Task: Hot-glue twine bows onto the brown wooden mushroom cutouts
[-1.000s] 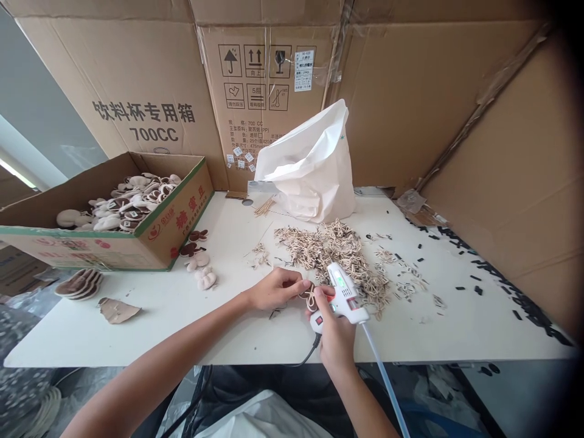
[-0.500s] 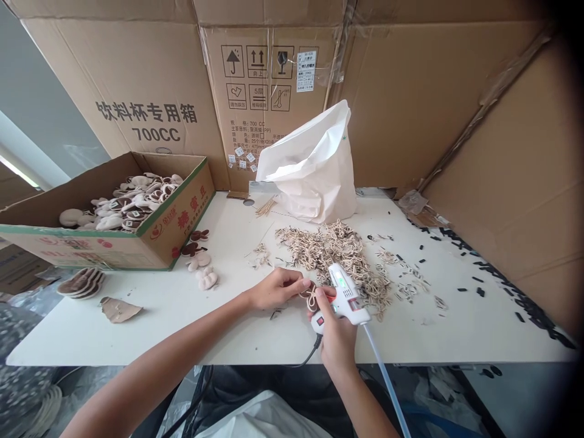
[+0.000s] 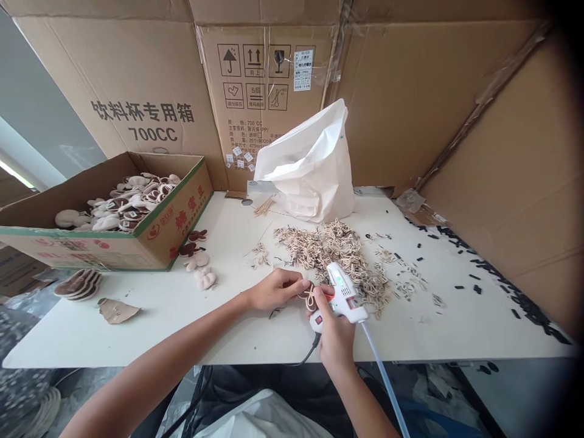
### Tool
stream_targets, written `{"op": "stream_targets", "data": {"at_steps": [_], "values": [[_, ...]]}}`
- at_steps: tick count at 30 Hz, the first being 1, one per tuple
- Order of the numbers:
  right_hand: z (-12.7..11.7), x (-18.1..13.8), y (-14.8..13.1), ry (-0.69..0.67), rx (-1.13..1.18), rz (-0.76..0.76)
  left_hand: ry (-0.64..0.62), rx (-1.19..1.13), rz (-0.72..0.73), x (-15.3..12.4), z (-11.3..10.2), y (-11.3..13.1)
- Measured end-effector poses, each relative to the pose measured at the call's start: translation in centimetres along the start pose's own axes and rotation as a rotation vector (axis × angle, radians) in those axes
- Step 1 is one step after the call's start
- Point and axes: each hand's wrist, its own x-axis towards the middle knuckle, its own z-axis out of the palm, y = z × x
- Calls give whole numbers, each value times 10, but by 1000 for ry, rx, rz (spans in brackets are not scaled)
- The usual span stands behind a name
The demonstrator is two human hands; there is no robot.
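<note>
My left hand (image 3: 274,290) is closed, thumb and forefinger pinching a small brown piece whose edge shows beside the thumb. On that piece lies a beige cord bow (image 3: 311,297), its loops visible between my two hands. Wrapped in my right hand (image 3: 336,340) is a white glue gun (image 3: 343,293) with a lit green display and a translucent glue stick (image 3: 381,365) trailing from its back. The thumb of the right hand also reaches the bow. Behind the hands spreads a pile of beige cord bows (image 3: 326,243).
At the left stands an open carton (image 3: 187,210) of brown and cream plush pieces. Several plush pieces (image 3: 201,267) lie beside it, near a stack of brown pads (image 3: 78,284) and a cardboard scrap (image 3: 117,311). A white bag (image 3: 314,182) stands behind; black bits (image 3: 477,289) lie right.
The surroundings have shifted slightly left in the view. Both hands keep nearly the same pose, with the bow and glue gun held as before.
</note>
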Motion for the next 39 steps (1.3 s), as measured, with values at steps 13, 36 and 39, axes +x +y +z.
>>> {"op": "stream_targets", "data": {"at_steps": [13, 36, 39], "values": [[0, 0, 2, -11, 11, -26, -47, -174, -4, -1, -2, 0], [0, 1, 2, -6, 24, -19, 21, -64, 24, 0, -3, 2], [-1, 1, 2, -8, 11, -22, 29, -81, 36, -1, -2, 1]]}}
